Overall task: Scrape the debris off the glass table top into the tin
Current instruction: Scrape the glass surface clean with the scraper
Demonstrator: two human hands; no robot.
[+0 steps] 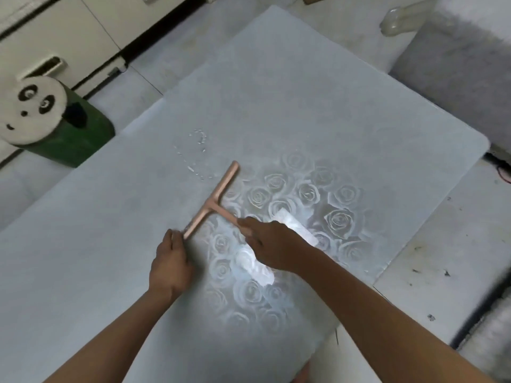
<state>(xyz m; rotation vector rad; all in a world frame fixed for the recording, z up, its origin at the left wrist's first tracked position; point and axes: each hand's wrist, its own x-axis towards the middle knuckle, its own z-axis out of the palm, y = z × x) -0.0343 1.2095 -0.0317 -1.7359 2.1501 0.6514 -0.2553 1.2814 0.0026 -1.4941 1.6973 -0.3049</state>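
Gripping scraper (210, 206) stem: right hand (272, 246), fingers closed. Left hand (171, 262) at blade's near end, grip unclear. Debris (191, 169) lies far-left of blade on surface (304, 106).

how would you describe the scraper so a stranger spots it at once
Look at the frosted glass table top, left of its rose pattern. A pink T-shaped scraper rests there, its stem gripped by the right hand. Nothing else on the glass is coloured.

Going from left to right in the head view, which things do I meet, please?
Green panda-faced bin → left hand → right hand → grey furry seat. The pink scraper overlaps both hands, so it is left out.
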